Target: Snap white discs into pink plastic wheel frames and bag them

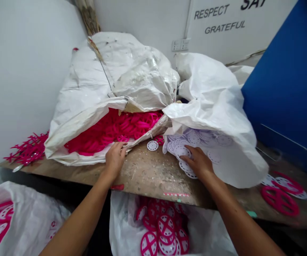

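Scuffed and flecked with paint, the brown tabletop (148,170) is backed by a white wall (142,14) lettered with RESPECT and GRATEFUL. White discs (182,152) are heaped at the mouth of a white sack (214,92), just at ten o'clock from the right hand (200,161), whose thumb and forefinger are laid over the nearest of them; whether one is pinched cannot be told. The discs are thin, round and pierced with a ring of short slots near the edge, and are overlapped in layers; a few are spilled onto the tabletop. A loose disc (152,145) is left flat on the wood between the hands, with a pink openwork piece (159,140) just beside it. At its eight to nine o'clock, the left hand (115,158) is rested with bent fingers at the lip of a larger sack (94,71); whether the cloth is gripped cannot be told. Bright pink pieces (97,135) are massed in that sack's mouth. Pink cross-shaped pieces (32,148) are piled at nine o'clock from the left hand. Toward six o'clock of the view, pink-and-white wheels (166,225) are held in a lower bag (121,220); toward eight, a further bag (36,206) is filled with similar pieces. Pink rings (280,201) are laid toward four o'clock, below a blue panel (289,117).
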The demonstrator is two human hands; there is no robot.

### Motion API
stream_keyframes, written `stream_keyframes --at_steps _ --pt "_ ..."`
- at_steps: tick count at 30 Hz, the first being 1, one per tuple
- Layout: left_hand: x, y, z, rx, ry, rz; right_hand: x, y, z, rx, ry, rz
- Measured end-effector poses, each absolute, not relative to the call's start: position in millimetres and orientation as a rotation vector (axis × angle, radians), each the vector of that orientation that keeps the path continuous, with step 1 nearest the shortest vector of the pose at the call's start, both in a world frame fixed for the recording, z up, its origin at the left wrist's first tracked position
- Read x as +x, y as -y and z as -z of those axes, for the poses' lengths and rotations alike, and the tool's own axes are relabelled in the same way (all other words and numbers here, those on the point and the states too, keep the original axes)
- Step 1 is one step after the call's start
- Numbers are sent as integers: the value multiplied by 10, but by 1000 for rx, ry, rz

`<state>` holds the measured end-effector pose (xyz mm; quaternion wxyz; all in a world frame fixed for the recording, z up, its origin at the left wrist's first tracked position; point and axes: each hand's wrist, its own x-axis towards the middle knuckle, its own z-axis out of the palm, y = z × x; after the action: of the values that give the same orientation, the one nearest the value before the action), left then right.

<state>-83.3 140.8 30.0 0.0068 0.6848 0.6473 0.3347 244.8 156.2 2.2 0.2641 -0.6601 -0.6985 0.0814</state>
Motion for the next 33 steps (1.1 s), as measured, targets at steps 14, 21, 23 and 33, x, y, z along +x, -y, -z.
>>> stream_keyframes --at_steps 14,21,23,33 --pt "-879 -1591 -293 1987 -1948 -1192 2278 -1133 -208 -1442 1396 -637" --pt "132 -547 -283 649 -982 -1188 1790 -703 -263 -1195 1419 -803" --pt "268 -440 -232 638 -950 -1188 1764 -617 -201 -1219 1578 -670" --pt "266 -327 -134 1328 -1260 -1143 1855 -491 -172 -1152 1714 -874"
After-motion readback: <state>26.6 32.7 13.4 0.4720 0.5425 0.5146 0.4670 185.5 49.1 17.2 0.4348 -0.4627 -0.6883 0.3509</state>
